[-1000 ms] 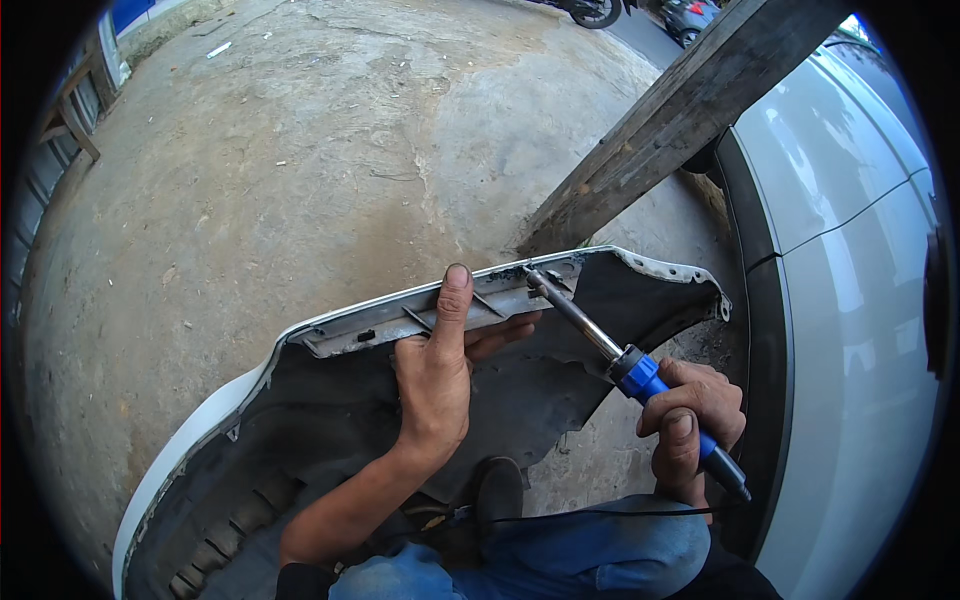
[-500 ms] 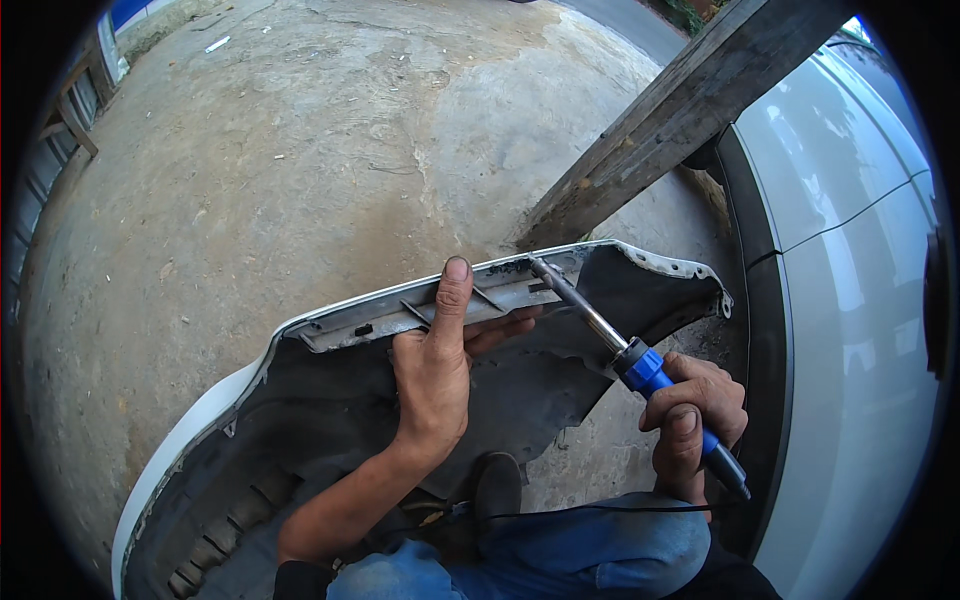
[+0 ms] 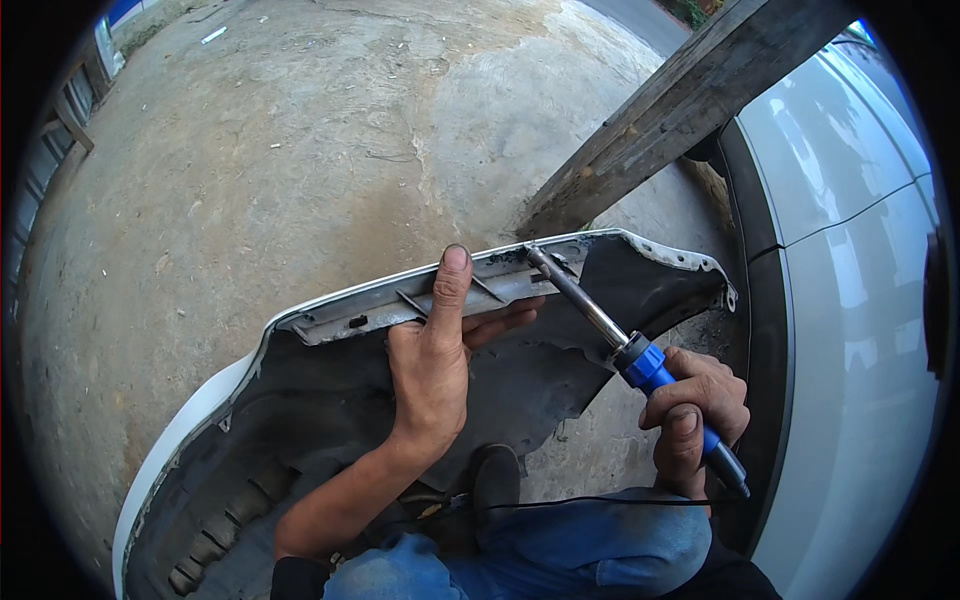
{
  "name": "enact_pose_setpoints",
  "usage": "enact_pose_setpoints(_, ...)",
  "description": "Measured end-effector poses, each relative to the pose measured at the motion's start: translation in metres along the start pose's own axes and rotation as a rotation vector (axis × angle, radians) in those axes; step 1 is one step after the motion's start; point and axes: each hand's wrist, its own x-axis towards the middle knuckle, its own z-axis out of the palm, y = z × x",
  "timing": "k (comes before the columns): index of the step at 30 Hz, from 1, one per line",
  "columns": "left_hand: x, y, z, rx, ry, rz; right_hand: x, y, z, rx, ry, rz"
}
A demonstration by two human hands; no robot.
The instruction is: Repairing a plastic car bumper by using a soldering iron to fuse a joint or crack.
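Note:
A white car bumper (image 3: 200,405) lies across my lap side with its dark inner face toward me. My left hand (image 3: 428,375) grips the grey ribbed strip (image 3: 380,312) along its upper edge, thumb up on the front and fingers behind or under it. My right hand (image 3: 697,405) is wrapped round the blue handle of a soldering iron (image 3: 645,366). The iron slants up and left. Its metal tip touches the strip near the bumper's upper edge, right of my left thumb, beside a blackened patch (image 3: 507,257).
A wooden post (image 3: 660,120) leans beyond the bumper's right end. At the right stands a pale car body (image 3: 860,330) with dark trim. A black cord (image 3: 600,500) crosses my knee in jeans. Stained concrete (image 3: 280,170) spreads ahead, with a wooden frame at far left.
The bumper's upper edge has shifted slightly up and away, my left hand moving with it. The iron's tip has risen a little along with the edge; both grips stay the same.

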Motion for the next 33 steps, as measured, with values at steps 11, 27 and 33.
enact_pose_setpoints(11, 0.0004, -0.0016, -0.0015, -0.004, -0.001, 0.004, 0.0000, 0.0024, 0.0010, 0.020, -0.016, -0.013)
enact_pose_setpoints(27, 0.0003, -0.0006, 0.0005, -0.003, 0.003, 0.001, -0.0004, 0.0033, -0.0029, 0.024, -0.032, -0.051)
enact_pose_setpoints(33, 0.0010, -0.0016, -0.0004, -0.010, -0.007, 0.006, -0.0022, 0.0032, -0.0030, 0.028, -0.026, -0.035)
